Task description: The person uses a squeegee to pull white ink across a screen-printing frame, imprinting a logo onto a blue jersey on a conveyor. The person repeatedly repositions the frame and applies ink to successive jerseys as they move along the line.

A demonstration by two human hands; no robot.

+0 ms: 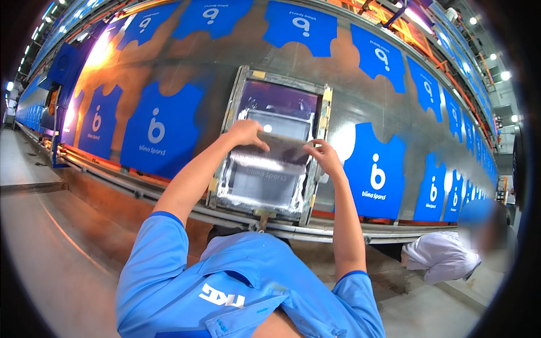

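Head view, grey squeegee (286, 144) between both hands (245, 134) (322, 153), over framed screen (324, 112)

Greyish squeegee (285, 142), crosswise over rectangular screen frame (324, 114), white ink smeared

Bright ceiling lights (505, 75), orange glare (102, 49) upper left, fisheye-bent edges, black corners

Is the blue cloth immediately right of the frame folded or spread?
Spread: the blue cloth lies flat beside the frame, its curved outline and white print showing.
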